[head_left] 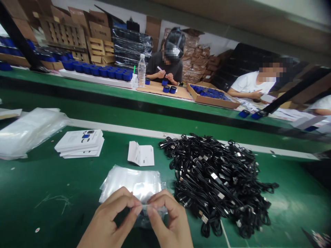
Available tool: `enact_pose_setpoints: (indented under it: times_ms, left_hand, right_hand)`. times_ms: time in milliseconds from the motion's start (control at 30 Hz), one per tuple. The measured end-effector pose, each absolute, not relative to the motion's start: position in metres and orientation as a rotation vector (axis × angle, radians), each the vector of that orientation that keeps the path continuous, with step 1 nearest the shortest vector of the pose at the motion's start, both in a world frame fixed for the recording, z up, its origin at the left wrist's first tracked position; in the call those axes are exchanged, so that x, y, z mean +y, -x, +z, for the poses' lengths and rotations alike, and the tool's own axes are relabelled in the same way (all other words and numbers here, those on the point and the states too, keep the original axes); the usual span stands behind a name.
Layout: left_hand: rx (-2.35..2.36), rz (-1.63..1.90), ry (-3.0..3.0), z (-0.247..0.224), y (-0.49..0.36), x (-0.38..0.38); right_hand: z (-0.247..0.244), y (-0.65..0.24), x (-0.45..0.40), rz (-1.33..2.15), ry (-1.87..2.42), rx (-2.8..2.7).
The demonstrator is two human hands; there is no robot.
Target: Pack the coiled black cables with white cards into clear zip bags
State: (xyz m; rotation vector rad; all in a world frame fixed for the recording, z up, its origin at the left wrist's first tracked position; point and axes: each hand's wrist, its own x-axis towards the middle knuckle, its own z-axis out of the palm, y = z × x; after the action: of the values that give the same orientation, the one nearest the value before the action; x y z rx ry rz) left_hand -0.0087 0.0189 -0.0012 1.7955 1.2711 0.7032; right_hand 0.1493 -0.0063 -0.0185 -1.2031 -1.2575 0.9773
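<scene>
Both hands were narrowed to pinches: the left hand [110, 215] and right hand [169, 217] each gripped 1 edge of a clear bag [152, 210] between thumb and fingers, holding it taut above the green tabletop [38, 172]. A stack of bags [130, 182] lay just behind, and a heap of black cables [214, 179] sat beside, within easy reach.

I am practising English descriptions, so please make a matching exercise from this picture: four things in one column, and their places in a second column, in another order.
Things:
1. Pile of black cables
2. Stack of white printed cards
3. Stack of clear plastic bags
4. Row of blue cylindrical items

Places:
A. On a white tray, far side
B. Directly beyond the left hand and right hand
C. Right of the hands
D. Far left on the near green bench

Pairs: 1-C, 2-D, 3-B, 4-A
</scene>
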Motion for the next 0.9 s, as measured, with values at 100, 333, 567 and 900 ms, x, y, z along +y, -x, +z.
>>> enact_pose_setpoints:
  times_ms: [100, 333, 567, 900]
  left_hand:
    - [1.225, 0.668, -1.652, 0.004, 0.007, 0.019]
    - [1.339, 0.668, -1.496, 0.009, 0.007, 0.021]
    - [1.293, 0.516, -1.462, 0.012, 0.009, 0.025]
    - [1.107, 0.67, -1.142, 0.003, 0.006, 0.018]
  right_hand:
    - [-0.016, -0.154, -0.005, 1.083, 1.195, -1.296]
    - [-0.009, -0.172, -0.004, 1.191, 1.284, -1.321]
    - [-0.014, -0.17, -0.006, 1.229, 1.242, -1.295]
    - [-0.01, -0.156, 0.0, 1.223, 1.085, -0.891]
